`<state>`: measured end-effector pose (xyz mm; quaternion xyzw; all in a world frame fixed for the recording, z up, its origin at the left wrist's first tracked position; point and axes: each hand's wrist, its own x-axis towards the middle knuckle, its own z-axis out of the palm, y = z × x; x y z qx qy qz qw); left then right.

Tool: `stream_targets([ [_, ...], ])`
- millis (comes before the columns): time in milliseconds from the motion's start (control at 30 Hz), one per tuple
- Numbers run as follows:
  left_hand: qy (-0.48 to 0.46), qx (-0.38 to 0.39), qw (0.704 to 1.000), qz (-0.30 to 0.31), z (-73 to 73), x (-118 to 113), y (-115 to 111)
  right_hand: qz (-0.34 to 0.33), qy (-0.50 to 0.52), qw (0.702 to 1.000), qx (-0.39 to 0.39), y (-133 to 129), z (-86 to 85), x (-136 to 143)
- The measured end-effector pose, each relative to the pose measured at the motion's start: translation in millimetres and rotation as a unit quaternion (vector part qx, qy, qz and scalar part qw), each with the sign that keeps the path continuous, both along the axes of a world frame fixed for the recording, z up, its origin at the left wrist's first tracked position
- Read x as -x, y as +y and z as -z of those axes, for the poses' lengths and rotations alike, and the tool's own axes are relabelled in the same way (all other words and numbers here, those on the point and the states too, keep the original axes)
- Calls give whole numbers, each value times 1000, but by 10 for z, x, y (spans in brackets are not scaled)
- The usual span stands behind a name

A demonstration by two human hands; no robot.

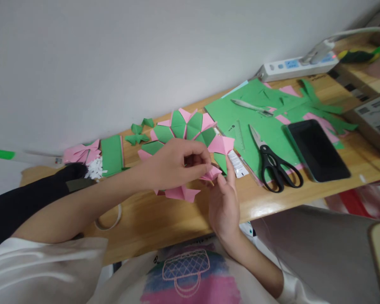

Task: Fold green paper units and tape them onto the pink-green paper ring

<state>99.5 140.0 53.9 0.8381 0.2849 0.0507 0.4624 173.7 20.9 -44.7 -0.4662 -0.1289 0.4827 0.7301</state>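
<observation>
A ring of folded pink and green paper pieces point(194, 124) is held just above the wooden table. My left hand point(174, 162) reaches over it from the left, its thumb and fingers closed in a pinch on a small pink folded paper piece point(213, 172) at the ring's right front. From below and the right, my right hand point(226, 198) grips the ring's right side, thumb at the same pink piece and fingers behind the green fold. My left hand covers the ring's middle and part of its near side.
Black-handled scissors point(272, 164), a phone point(318, 150) and a utility knife point(251, 106) lie right, among green paper point(259, 93) and scraps. A power strip point(299, 66) stands behind. Left are pink folded paper point(82, 153), a green stack point(111, 155) and a tape roll point(109, 226).
</observation>
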Motion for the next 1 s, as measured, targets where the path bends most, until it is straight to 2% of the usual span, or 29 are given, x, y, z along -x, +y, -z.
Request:
stream_targets([
  [100,-6,13,1000,-1,-2,0,-4,-5,42,999,2,11,-18,-7],
  [367,-19,43,999,-8,-8,-14,0,4,38,999,-7,30,-42,-27],
  [1000,-13,13,1000,-21,-18,-8,-8,2,42,999,-19,34,-26,-21],
])
